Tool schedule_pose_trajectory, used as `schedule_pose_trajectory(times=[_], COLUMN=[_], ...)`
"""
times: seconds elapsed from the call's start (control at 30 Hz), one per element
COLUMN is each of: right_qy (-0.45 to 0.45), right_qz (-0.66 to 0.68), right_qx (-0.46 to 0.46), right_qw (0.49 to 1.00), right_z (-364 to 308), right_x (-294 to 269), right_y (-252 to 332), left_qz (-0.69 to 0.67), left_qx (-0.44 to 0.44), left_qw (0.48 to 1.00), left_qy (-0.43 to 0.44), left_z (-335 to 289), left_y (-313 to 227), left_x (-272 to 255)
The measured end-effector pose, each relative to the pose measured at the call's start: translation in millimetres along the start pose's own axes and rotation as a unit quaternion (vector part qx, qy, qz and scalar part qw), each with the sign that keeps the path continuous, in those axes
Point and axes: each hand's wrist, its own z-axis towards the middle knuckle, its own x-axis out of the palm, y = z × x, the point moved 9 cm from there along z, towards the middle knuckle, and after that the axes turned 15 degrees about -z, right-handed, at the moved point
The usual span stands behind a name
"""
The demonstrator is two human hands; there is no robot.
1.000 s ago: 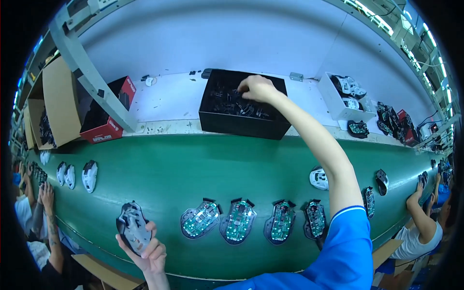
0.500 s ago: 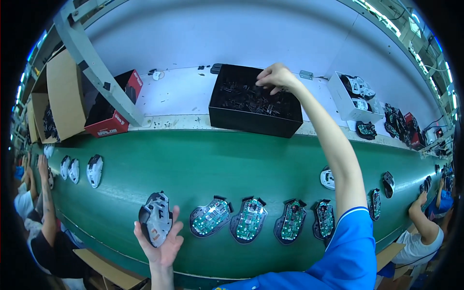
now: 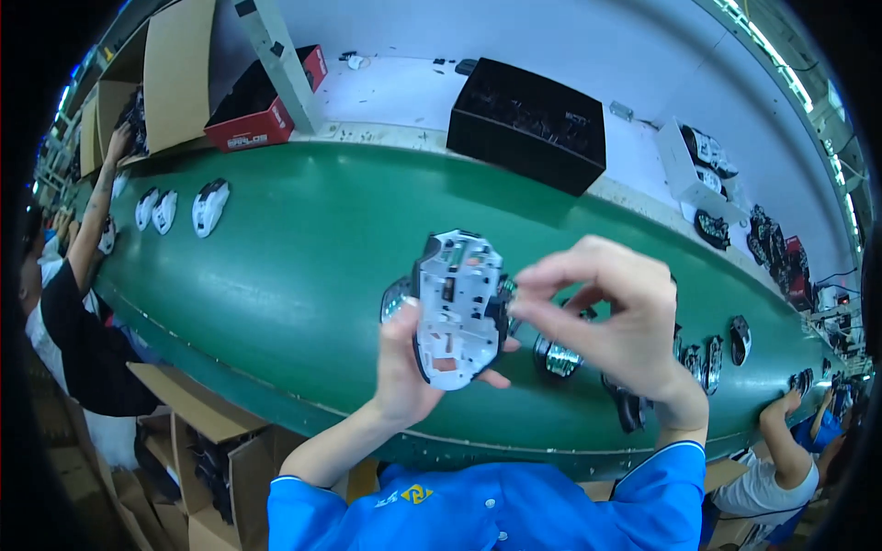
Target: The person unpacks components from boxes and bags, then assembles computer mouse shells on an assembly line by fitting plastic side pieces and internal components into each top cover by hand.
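Mouse shell (image 3: pixel 450 347): one, held above the green counter (image 3: pixel 312 243), its pale hollow inside facing up; clock directions below run from it.
Left hand (image 3: pixel 404 369): at 7 o'clock, curled around the mouse shell and gripping it, thumb on the left edge, fingertips showing past the right edge.
Left forearm (image 3: pixel 344 445): slants up from 7 o'clock.
Right hand (image 3: pixel 620 312): at 3 o'clock, thumb and forefinger drawn nearly together at the mouse shell's right edge, the other fingers loosely bent; I cannot tell whether a small part sits between the tips.
Right forearm (image 3: pixel 684 424): rises steeply from 4 o'clock, the wrist bent toward the mouse shell.
Circuit-board halves (image 3: pixel 559 360): several on the counter, one at 9 o'clock just beside the mouse shell, others between 3 and 4; the hands cover some, so the full count is hidden.
White shells (image 3: pixel 210 209): three clear ones at 10 o'clock, two close together, the third slightly apart.
Dark mouse piece (image 3: pixel 740 340): one, at 3 o'clock.
Black box (image 3: pixel 514 151): one, at 1 o'clock on the white shelf (image 3: pixel 395 96), holding small dark parts (image 3: pixel 514 99) too jumbled to count.
Red box (image 3: pixel 246 135): one, at 11 o'clock.
White box (image 3: pixel 675 165): one, at 2 o'clock, with at least two boxed shells (image 3: pixel 707 179).
Co-worker (image 3: pixel 73 340): one nearby at 9 o'clock, an arm reaching up to a cardboard box (image 3: pixel 179 73).
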Motion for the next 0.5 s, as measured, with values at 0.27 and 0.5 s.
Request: schedule_pose_trajectory(times=[0.27, 0.5], right_qy=[-0.040, -0.082], right_qz=[-0.029, -0.096], right_qx=[-0.006, 0.009], right_qw=[0.999, 0.992], right_z=[-50.4, -67.7], right_x=[6.4, 0.6], right_y=[12.9, 24.3], left_qz=[0.118, 0.219], left_qx=[0.067, 0.086], left_qw=[0.991, 0.971], left_qy=[-0.021, 0.039], left_z=[-37.7, -48.9], left_y=[26.9, 29.5], left_x=[12.3, 34.0])
